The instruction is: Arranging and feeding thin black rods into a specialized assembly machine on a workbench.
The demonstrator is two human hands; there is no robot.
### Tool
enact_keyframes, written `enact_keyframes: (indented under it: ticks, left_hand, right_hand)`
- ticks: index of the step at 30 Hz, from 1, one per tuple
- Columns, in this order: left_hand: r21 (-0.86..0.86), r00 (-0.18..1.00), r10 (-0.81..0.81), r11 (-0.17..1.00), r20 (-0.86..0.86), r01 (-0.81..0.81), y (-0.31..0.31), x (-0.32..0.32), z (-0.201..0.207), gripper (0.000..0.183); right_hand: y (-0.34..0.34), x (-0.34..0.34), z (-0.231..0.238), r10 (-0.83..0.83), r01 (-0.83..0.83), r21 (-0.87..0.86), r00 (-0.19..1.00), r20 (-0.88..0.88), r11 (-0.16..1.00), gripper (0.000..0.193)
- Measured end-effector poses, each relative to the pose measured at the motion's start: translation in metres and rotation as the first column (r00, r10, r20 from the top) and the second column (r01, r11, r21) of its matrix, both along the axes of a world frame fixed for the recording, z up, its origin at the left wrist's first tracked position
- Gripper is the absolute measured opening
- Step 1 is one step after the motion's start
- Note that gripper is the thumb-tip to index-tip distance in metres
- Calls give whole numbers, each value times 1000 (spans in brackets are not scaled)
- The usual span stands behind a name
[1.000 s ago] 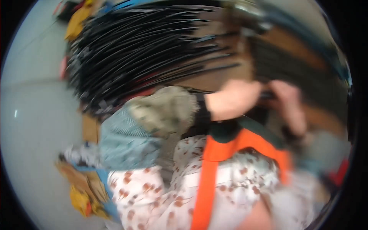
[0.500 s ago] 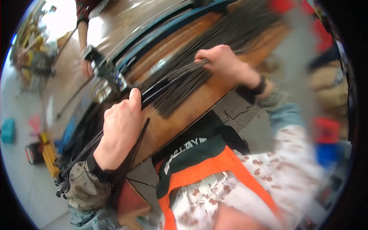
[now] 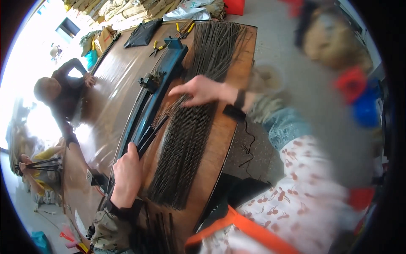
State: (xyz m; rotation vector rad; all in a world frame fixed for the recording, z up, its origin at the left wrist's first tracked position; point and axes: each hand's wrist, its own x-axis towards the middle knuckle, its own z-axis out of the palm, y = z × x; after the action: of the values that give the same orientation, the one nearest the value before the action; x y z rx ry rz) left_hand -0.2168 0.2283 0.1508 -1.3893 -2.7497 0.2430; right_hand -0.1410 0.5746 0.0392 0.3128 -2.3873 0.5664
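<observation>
Spring (image 3: 171, 109) lies between the 2 hands, above the table (image 3: 220, 131), long axis slanting up toward its right edge. Right hand (image 3: 198, 91) nearer: half-curled at upper end, can't tell if gripping. Left hand (image 3: 127, 173) closed round black rods (image 3: 148, 139).

A white garment (image 3: 292, 186) has reddish-brown cherry prints and an orange strap (image 3: 256, 234). The right sleeve (image 3: 302, 152) runs into teal fabric (image 3: 287, 126), an olive cuff (image 3: 264, 106) and a black wristband (image 3: 240, 98).

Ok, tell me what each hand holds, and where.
Left hand: black rods, gripped below their upper ends. Right hand: at the coils' upper end; whether it grips them cannot be told.
</observation>
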Motion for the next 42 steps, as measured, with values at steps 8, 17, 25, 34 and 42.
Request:
enact_keyframes:
  ticks: [8,17,25,34,42]
  left_hand:
    - [8,1000,-15,1000,-16,15,-2,25,10,28]
    - [-132,983,164,979,79,-152,-16,61,18,32]
    - [-166,935,179,977,306,-133,-81,66,29,43]
    - [-166,964,133,981,231,-96,-120,110,-9,44]
    - [-101,861,328,944,390,-314,-132,155,-78,39]
  right_hand:
    - [-6,6,3,-6,7,35,1000,-29,999,28]
    - [-21,8,0,138,-150,94,982,126,984,15]
    - [-66,-1,9,242,-240,-32,954,178,970,32]
    - [-167,29,8,363,-441,225,876,318,869,24]
    - [-152,62,6,447,-468,110,878,171,877,25]
